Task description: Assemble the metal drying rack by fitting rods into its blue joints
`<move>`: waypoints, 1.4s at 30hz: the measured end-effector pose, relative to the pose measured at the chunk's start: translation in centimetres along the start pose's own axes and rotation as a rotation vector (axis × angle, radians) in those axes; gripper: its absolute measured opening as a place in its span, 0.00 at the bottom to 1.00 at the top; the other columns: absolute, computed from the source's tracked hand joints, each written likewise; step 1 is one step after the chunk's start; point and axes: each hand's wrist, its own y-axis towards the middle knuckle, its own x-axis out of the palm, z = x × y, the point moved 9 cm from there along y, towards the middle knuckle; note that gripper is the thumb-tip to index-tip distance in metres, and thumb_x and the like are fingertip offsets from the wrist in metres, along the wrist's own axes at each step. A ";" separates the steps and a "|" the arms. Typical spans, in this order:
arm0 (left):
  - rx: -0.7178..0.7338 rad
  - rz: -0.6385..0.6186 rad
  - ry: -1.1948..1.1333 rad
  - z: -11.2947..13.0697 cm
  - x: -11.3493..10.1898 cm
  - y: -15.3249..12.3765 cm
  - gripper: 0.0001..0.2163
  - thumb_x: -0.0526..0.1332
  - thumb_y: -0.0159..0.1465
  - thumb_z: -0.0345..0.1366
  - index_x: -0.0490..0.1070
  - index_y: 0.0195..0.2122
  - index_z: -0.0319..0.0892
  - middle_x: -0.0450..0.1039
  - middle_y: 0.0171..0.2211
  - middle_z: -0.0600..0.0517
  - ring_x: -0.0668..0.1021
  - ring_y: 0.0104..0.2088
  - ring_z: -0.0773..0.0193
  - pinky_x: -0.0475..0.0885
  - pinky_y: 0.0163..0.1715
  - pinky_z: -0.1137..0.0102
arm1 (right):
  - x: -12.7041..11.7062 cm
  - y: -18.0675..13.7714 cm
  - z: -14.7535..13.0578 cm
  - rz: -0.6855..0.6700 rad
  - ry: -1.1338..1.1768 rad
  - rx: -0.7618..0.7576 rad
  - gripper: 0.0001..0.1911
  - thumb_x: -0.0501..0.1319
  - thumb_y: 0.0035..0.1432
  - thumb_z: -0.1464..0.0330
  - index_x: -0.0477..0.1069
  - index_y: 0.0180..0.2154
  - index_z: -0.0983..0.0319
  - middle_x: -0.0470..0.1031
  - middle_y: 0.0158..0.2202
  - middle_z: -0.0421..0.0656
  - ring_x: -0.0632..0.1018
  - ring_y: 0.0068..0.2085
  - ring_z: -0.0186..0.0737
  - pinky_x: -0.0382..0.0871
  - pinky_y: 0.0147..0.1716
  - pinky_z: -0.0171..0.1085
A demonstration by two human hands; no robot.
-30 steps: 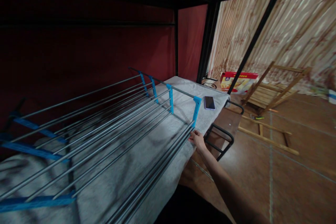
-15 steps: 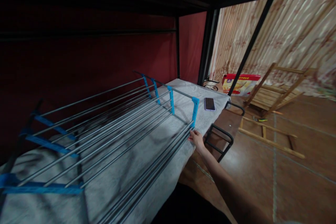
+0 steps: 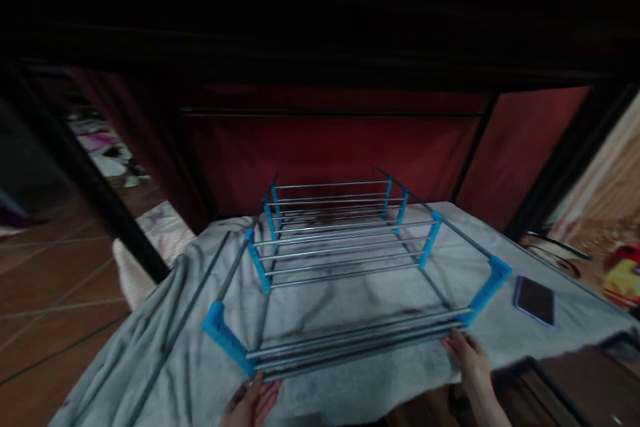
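Note:
A metal rack (image 3: 345, 247) of grey rods and blue plastic side pieces lies on a grey blanket (image 3: 350, 387) over a bunk. My right hand (image 3: 467, 355) rests at the right end of the nearest rods, fingers bent against them. My left hand (image 3: 250, 401) is at the lower edge, fingers stretched toward the left end of the same rods, just below the blue corner piece (image 3: 225, 337).
A dark phone (image 3: 536, 300) lies on the blanket to the right of the rack. Black bunk posts (image 3: 75, 167) stand at both sides and a red wall (image 3: 325, 147) is behind. A tiled floor (image 3: 45, 293) shows at the left, a red and yellow box (image 3: 623, 273) at the far right.
The view has swung left and now faces the rack head-on. My left hand has come into view at the near left rods. My right hand stays at the right end.

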 end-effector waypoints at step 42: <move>0.030 0.084 -0.021 -0.2 0.1 -1.6 0.04 0.64 0.64 0.27 0.69 0.37 0.41 0.78 0.24 0.49 0.84 0.27 0.58 0.79 0.31 0.69 | -2.0 0.3 -0.6 -0.075 -0.128 0.057 0.19 0.74 0.30 0.61 0.74 0.29 0.57 0.79 0.29 0.46 0.82 0.30 0.47 0.82 0.26 0.40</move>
